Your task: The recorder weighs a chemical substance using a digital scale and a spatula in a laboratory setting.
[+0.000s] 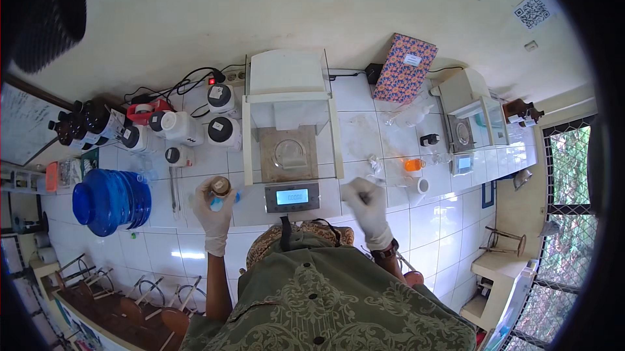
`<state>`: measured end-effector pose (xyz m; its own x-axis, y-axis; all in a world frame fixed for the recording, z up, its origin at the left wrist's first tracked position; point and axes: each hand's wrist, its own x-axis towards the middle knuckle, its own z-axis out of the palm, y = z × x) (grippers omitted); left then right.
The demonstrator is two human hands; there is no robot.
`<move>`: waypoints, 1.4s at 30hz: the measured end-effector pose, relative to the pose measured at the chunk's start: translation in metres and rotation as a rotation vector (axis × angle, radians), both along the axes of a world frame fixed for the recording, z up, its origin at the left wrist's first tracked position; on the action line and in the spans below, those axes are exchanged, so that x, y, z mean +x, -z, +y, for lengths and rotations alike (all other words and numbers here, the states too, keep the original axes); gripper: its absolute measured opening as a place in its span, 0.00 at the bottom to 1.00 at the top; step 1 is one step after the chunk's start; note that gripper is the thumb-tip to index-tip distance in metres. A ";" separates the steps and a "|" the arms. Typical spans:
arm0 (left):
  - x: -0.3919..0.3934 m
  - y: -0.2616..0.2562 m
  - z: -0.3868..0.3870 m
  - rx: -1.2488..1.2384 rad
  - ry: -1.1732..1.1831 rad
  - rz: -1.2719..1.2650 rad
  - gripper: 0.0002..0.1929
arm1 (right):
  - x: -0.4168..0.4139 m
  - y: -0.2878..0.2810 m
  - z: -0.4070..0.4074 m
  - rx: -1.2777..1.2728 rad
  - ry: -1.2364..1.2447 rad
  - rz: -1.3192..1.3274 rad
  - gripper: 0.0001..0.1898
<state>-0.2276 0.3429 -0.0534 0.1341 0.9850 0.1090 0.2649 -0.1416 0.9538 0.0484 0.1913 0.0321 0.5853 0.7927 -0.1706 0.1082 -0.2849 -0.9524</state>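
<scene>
My left hand (213, 214), in a pale glove, holds a small round jar with a brownish lid (220, 186) over the bench's front, left of the balance. Something blue shows just behind its fingers. My gloved right hand (367, 204) is blurred, its fingers bent, right of the balance display; whether it holds anything cannot be told. Between the hands stands an analytical balance (288, 156) with glass walls, a clear dish (289, 155) on its pan and a lit display (292, 197). Long thin metal tools (173, 192) lie left of my left hand.
White plastic bottles with black lids (224, 131) and brown glass bottles (100, 119) stand at the back left. A large blue water jug (114, 200) is at far left. To the right are a white cup (419, 187), an orange-filled container (414, 164), a patterned box file (405, 68) and a second balance (464, 117).
</scene>
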 end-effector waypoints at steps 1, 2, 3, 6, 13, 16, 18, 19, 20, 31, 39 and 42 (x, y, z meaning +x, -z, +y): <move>0.003 -0.008 -0.007 0.069 0.016 0.075 0.22 | -0.009 -0.008 0.000 0.063 -0.114 -0.058 0.11; 0.007 -0.015 -0.016 0.100 0.013 0.080 0.22 | -0.020 -0.013 0.001 0.037 -0.195 -0.129 0.12; 0.011 -0.021 -0.025 0.149 0.071 0.104 0.22 | -0.029 -0.016 0.003 0.016 -0.273 -0.182 0.14; 0.026 -0.030 -0.055 0.246 0.207 0.119 0.22 | -0.058 -0.012 0.011 0.102 -0.335 -0.313 0.18; 0.059 -0.024 -0.138 0.372 0.412 0.121 0.24 | -0.062 0.006 -0.052 -0.083 -0.329 -0.672 0.23; 0.067 -0.015 -0.175 0.166 0.508 0.056 0.23 | -0.058 0.017 -0.090 -0.053 -0.293 -0.763 0.23; 0.069 -0.009 -0.192 0.068 0.597 0.024 0.22 | -0.054 0.023 -0.115 -0.059 -0.317 -0.792 0.24; 0.068 -0.005 -0.200 -0.036 0.674 -0.010 0.22 | -0.052 0.026 -0.127 -0.052 -0.312 -0.784 0.24; 0.067 -0.002 -0.203 -0.080 0.734 0.128 0.22 | -0.051 0.029 -0.137 -0.060 -0.354 -0.818 0.24; 0.051 0.021 -0.224 -0.592 1.267 -0.170 0.27 | -0.038 0.025 -0.188 0.148 -0.877 -0.941 0.19; 0.053 0.026 -0.220 -0.489 1.271 -0.149 0.24 | -0.031 0.020 -0.193 0.104 -0.882 -0.712 0.16; 0.062 0.025 -0.220 -0.383 1.183 -0.138 0.26 | -0.017 0.025 -0.185 0.185 -0.847 -0.610 0.18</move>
<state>-0.1656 0.1233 -0.0784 0.9680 0.2399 -0.0743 0.0596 0.0679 0.9959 0.0316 0.0067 0.0071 -0.2247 0.9656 0.1310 0.6778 0.2515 -0.6909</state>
